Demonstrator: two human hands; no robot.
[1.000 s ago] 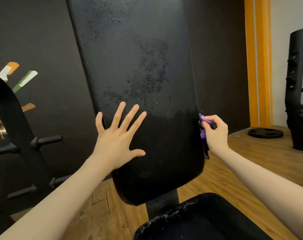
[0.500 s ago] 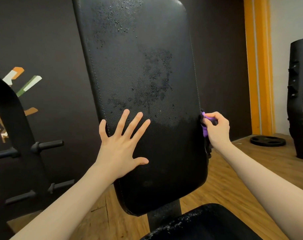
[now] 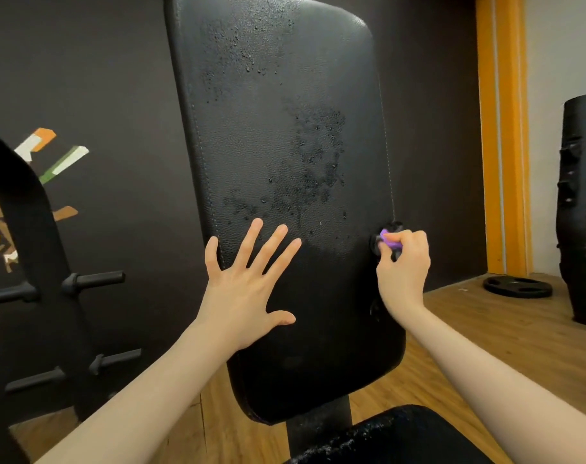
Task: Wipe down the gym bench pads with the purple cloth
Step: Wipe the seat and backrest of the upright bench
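The back pad (image 3: 285,195) of the gym bench stood nearly upright and served as the landmark. Many water drops covered its upper and middle part, while its lower part looked dull and already wiped. The left hand (image 3: 248,283) lay flat against the lower left area of the back pad, with the fingers (image 3: 275,242) straight and spread apart, holding nothing. The right hand (image 3: 403,266) was at the right edge of the back pad, at about the same height, and its fingers were curled and clamped on the purple cloth (image 3: 389,238). Only a small bunch of the cloth showed; the rest was hidden in the fist or behind the edge. The seat pad (image 3: 395,437) lay below the back pad and seemed to carry drops too.

I judge that the work was only partly done. The cloth was crumpled small, so one pass could miss drops or only smear them. Drops could also run down over the wiped part. The left palm on the damp surface might slip, or leave marks there. The far weight plate (image 3: 517,285) on the floor (image 3: 485,329) posed no risk.
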